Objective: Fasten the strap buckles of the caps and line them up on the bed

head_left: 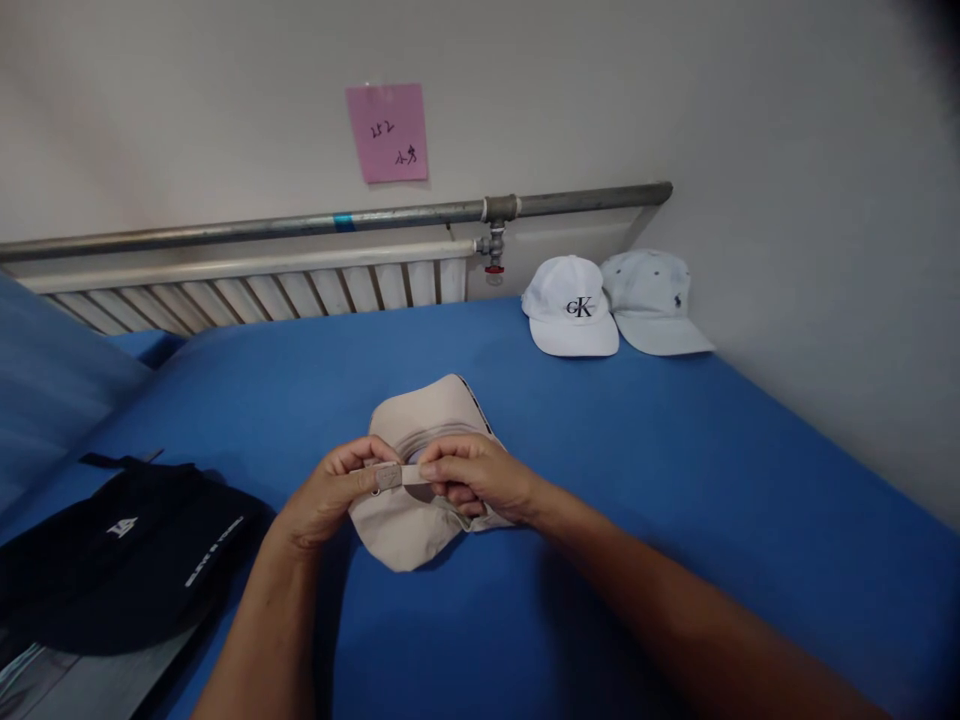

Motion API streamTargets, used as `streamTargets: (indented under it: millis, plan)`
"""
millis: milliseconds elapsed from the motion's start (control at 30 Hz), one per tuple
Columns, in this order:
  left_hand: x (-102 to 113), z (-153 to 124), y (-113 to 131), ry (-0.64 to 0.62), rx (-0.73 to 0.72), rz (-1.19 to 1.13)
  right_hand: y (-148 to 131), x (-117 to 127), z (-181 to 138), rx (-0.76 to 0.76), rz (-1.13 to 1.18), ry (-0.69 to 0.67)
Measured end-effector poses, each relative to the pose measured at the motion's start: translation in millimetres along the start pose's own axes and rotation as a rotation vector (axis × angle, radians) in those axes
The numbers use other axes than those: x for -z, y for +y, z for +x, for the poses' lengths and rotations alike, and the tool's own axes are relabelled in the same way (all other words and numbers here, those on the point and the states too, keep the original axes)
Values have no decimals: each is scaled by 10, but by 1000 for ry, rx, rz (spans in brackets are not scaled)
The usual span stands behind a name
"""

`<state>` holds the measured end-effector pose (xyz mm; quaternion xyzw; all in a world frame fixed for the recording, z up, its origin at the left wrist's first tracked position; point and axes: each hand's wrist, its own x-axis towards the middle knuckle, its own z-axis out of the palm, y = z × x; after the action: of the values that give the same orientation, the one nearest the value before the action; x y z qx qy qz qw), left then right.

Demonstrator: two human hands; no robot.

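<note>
A beige baseball cap (405,530) rests on the blue surface in front of me, its brim pointing away and its back strap towards me. My left hand (330,490) pinches the strap's left part, beside a small grey-brown patch (389,477). On the other side, my right hand (480,475) grips the light strap (412,474) between thumb and forefinger, its other fingers curled by the cap's rear opening. The strap runs straight between both hands. Part of the cap's right side is hidden behind my right hand.
A white CK cap (570,300) and a pale blue cap (652,300) stand at the back right by the wall. Black caps (150,540) lie at the left front. Behind the blue surface (660,450) run a radiator (300,290) and a metal pipe (247,232) with a valve.
</note>
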<state>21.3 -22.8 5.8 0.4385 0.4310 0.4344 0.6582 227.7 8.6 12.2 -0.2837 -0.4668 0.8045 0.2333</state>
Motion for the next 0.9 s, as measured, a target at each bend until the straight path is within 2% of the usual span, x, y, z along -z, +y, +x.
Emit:
streamTargets:
  millis: [267, 600, 900]
  plan:
    - [10, -8, 0, 16, -14, 50, 51, 58, 28, -10, -6, -24]
    - [-6, 5, 0, 9, -8, 101, 61, 14, 43, -2, -38, 1]
    - [5, 9, -5, 6, 21, 89, 54, -63, 33, 28, -24, 83]
